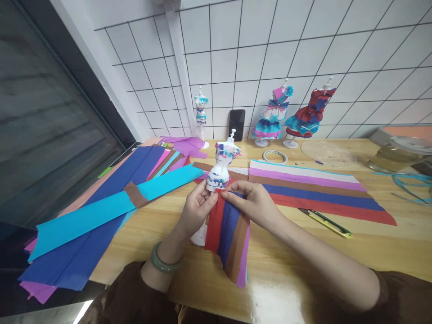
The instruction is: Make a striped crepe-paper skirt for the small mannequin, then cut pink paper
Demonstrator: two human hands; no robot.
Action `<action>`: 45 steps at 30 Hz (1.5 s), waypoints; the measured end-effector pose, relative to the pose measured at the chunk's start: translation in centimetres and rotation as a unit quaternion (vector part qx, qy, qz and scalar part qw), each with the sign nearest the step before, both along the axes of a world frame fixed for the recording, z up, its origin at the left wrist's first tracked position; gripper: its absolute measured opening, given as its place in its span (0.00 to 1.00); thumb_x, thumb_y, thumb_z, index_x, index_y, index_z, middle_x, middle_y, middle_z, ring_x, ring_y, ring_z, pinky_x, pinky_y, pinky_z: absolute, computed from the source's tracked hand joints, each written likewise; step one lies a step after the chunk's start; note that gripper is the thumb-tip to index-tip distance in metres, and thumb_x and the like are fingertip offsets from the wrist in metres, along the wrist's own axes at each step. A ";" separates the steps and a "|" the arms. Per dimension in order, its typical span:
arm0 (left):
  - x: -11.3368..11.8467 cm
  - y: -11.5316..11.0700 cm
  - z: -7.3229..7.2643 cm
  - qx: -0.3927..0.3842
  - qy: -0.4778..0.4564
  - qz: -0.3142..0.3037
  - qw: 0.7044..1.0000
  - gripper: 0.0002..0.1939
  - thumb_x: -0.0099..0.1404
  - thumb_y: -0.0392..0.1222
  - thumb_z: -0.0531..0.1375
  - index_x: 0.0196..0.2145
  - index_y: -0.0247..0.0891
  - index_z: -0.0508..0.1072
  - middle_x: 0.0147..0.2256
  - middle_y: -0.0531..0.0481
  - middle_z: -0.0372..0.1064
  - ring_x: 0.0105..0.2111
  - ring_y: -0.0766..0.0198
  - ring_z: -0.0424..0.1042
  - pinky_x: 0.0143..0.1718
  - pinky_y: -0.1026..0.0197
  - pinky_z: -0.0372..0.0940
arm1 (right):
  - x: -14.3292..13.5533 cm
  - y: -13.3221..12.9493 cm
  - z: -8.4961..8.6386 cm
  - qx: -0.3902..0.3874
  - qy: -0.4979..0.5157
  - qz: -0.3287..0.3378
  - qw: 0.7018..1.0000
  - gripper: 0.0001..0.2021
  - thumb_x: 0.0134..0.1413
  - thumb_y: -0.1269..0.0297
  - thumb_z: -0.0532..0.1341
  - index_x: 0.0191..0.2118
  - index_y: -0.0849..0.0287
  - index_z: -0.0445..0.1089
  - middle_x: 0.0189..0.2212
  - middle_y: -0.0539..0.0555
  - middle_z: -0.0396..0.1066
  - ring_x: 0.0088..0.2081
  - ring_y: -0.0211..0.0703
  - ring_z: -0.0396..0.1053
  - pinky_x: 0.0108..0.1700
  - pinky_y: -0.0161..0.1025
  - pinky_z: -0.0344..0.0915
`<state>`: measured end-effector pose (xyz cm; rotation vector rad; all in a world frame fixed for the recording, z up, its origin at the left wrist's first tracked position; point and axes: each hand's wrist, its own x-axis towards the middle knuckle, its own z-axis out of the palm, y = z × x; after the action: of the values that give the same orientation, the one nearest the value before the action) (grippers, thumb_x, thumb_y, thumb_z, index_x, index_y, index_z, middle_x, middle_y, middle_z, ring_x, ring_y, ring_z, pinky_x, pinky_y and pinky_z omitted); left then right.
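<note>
Main risk, my read: slip at the hip of the small mannequin (221,166). It stood mid-table, leaning in view, and the striped piece (230,234) hung from its lower edge. Left hand (194,211) was closed on the top edge, thumb in front, fingers by the hip. Right hand (258,202) pinched the same edge between thumb and finger, just beside it. Couldn't tell if anything else fixed it. If either pinch had loosened, the folds could have opened or the top gone crooked. Thin, soft-looking stuff, so a hard pull might have creased or torn it. A sideways push could have tipped the form, since its white base (199,236) looked small.

Second: yellow cutter (326,222) lay near the right forearm, dark end by the red edge of the big striped sheet (320,191). Blade state unclear; if out, a sleeve or sheet drag could have meant a nick.

Containers: one clear round container (398,157), far right, something yellowish showing inside. Liquid or tinted wall, couldn't tell. Blue cord (410,182) was looped near it; a snag there might have shifted the container. No other clear container contents readable.
</note>
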<state>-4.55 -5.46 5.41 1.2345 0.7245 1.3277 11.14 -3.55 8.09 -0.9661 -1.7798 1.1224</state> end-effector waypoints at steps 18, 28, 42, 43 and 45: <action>0.1 0.1 0.0 -0.003 0.018 0.026 0.999 0.20 0.57 0.39 0.63 0.47 0.36 0.66 0.44 0.44 0.71 0.44 0.61 0.70 0.47 0.61 0.63 | -0.3 0.1 -0.4 -0.010 0.029 -0.002 1.000 0.07 0.50 0.61 0.61 0.29 0.59 0.67 0.28 0.51 0.73 0.31 0.40 0.70 0.35 0.35 0.64; -0.2 0.2 -0.4 -0.036 0.018 0.059 0.997 0.19 0.56 0.42 0.63 0.45 0.35 0.68 0.41 0.44 0.72 0.42 0.59 0.71 0.46 0.58 0.64 | -0.3 0.0 -0.6 0.006 0.031 0.009 0.999 0.09 0.50 0.59 0.61 0.30 0.59 0.67 0.28 0.51 0.72 0.31 0.40 0.69 0.34 0.36 0.65; -0.2 0.1 0.2 -0.069 -0.052 0.021 0.996 0.16 0.57 0.43 0.62 0.43 0.36 0.70 0.42 0.44 0.73 0.43 0.55 0.71 0.43 0.56 0.66 | -0.1 -0.2 -0.4 0.026 -0.042 -0.017 0.999 0.11 0.51 0.57 0.60 0.32 0.61 0.71 0.18 0.46 0.62 0.18 0.30 0.51 0.19 0.29 0.48; -0.3 0.1 0.2 -0.070 -0.053 0.015 0.996 0.17 0.57 0.43 0.62 0.43 0.36 0.70 0.42 0.44 0.73 0.42 0.55 0.72 0.43 0.56 0.66 | -0.1 -0.2 -0.3 0.029 -0.043 -0.015 0.999 0.11 0.51 0.57 0.60 0.32 0.61 0.71 0.19 0.46 0.63 0.18 0.30 0.51 0.20 0.29 0.48; -0.4 0.2 0.0 -0.067 -0.047 0.015 0.997 0.18 0.55 0.41 0.63 0.44 0.36 0.70 0.41 0.44 0.73 0.42 0.56 0.72 0.43 0.57 0.66 | 0.0 -0.2 -0.3 0.032 -0.044 -0.005 0.999 0.12 0.52 0.57 0.59 0.33 0.61 0.71 0.20 0.46 0.64 0.19 0.31 0.53 0.21 0.30 0.49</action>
<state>-4.94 -5.28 5.46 1.0516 0.7544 1.3307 11.16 -3.79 7.79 -0.9983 -1.8666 1.0242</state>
